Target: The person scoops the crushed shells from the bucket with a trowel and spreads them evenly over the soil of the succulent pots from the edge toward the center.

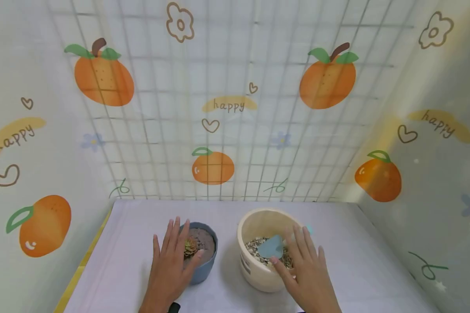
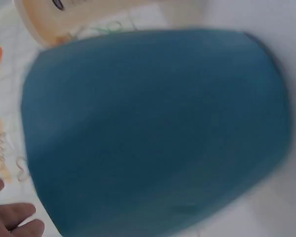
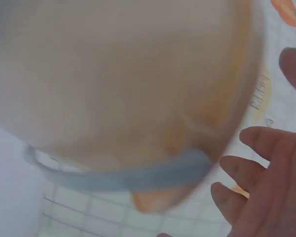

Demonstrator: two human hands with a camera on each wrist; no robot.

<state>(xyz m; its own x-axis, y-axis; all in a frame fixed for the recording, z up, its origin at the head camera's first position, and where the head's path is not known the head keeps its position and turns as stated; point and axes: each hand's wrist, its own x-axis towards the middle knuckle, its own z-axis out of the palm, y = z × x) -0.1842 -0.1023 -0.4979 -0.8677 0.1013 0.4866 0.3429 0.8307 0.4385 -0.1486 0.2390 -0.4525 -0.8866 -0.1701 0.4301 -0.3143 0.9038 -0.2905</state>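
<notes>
A blue pot of greyish soil, with a small rosette succulent in it, stands left of centre in the head view. My left hand is spread at its near left side, fingers straight; it grips nothing. To the right stands a cream bucket with mixed pebbles inside, and a light blue flat piece like a scoop blade lies on them. My right hand is held over its right side with fingers extended, partly hiding the rim. Contact with either container cannot be told.
A white cloth-covered table lies below, with printed sheets around it. Behind stands a wire grid showing through the sheet. A pale blue curved strip runs along the bucket's side in the right wrist view.
</notes>
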